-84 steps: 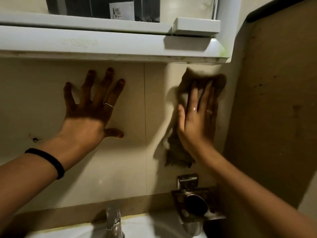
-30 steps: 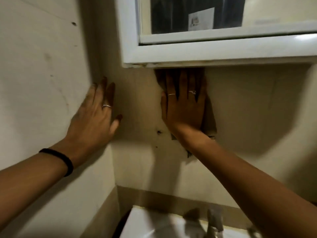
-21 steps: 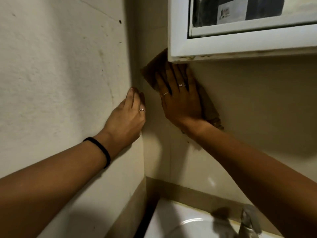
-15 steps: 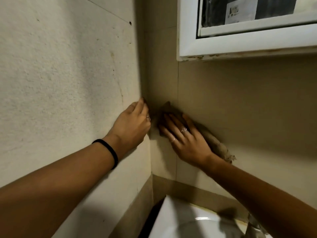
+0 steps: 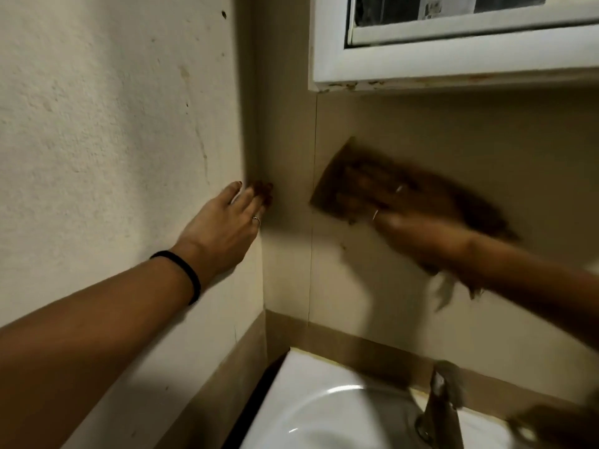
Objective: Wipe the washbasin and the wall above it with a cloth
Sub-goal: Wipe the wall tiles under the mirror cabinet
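A brown cloth (image 5: 337, 179) lies flat against the beige back wall (image 5: 453, 140) under my right hand (image 5: 398, 209), which presses it there; the hand is blurred by motion. One ragged end of the cloth hangs below my wrist. My left hand (image 5: 227, 222) rests flat on the rough side wall (image 5: 113, 124), fingers spread, tips at the corner, holding nothing. The white washbasin (image 5: 317, 406) sits below at the bottom of the view.
A white cabinet with a mirror (image 5: 453, 43) hangs at the top right, its underside stained. A metal tap (image 5: 440, 406) stands at the back of the basin. A darker tile strip (image 5: 356, 341) runs along the wall just above the basin.
My right hand slid the cloth from the right part of the wall to the corner, down from under the cabinet, then back right. My left hand shifted onto the side wall.
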